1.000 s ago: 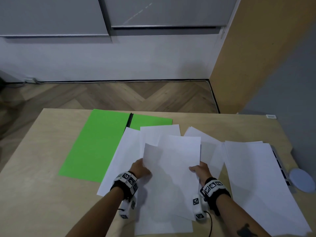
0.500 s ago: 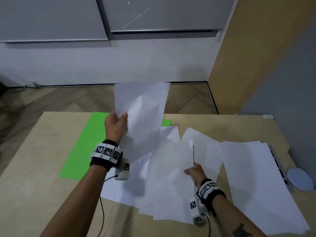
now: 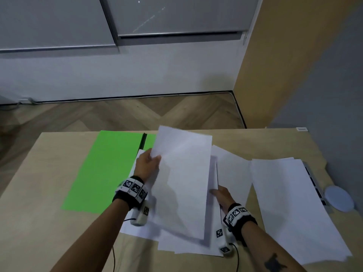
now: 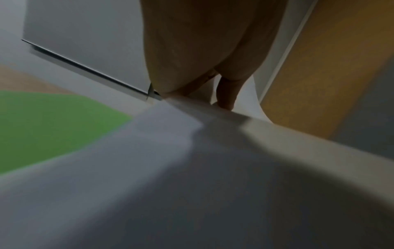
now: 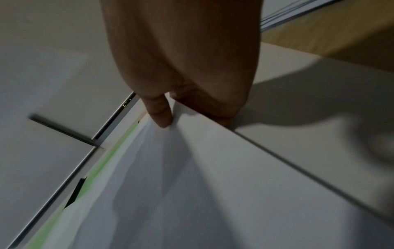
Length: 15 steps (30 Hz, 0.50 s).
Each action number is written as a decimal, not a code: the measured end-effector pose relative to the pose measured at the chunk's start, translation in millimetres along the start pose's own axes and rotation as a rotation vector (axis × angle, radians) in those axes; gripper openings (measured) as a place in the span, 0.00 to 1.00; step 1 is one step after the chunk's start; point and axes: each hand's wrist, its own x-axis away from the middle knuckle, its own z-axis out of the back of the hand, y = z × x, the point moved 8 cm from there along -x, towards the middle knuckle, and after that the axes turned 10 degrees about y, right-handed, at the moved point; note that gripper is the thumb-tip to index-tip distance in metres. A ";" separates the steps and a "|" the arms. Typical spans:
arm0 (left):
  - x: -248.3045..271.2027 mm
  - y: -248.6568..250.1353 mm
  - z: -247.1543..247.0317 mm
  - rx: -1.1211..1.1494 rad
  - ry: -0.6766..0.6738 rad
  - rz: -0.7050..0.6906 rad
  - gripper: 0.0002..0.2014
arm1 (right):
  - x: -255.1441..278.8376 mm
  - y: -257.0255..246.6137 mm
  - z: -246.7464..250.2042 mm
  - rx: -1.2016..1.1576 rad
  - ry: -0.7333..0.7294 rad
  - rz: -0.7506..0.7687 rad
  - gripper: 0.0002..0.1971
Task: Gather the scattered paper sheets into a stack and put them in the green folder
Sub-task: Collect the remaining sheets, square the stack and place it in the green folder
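Table (image 3: 49, 193): a pale wood top carrying everything in the task. Green folder (image 3: 106, 169): lies open and flat at the far left, its dark spine (image 3: 144, 141) partly covered by paper. Paper sheets: a loose overlapping pile (image 3: 188, 246) at near centre and a separate spread (image 3: 290, 203) to the right, well apart from the folder. One sheet (image 3: 184, 173) is raised above the central pile, pinched at its far left corner by the left hand (image 3: 146, 165). The right hand (image 3: 221, 194) pinches the right edge of the central pile, thumb on top. The paper looks light, thin and limp; a sheet held by one corner probably sags and slides easily. Best hold, by judgement: both long edges of a squared stack, gripped gently to avoid creasing.
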 end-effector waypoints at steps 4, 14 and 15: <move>15.2 -37.9 -26.4 -0.372 -0.102 0.054 0.09 | -10.7 17.1 -1.5 -0.049 0.007 -0.117 0.31; 38.7 -85.8 -80.9 -0.444 -0.225 0.253 0.08 | -1.7 7.0 -0.6 -0.075 0.022 -0.017 0.18; 40.1 -86.0 -85.8 -0.432 -0.232 0.261 0.07 | -2.1 8.6 -1.7 -0.096 0.017 0.000 0.18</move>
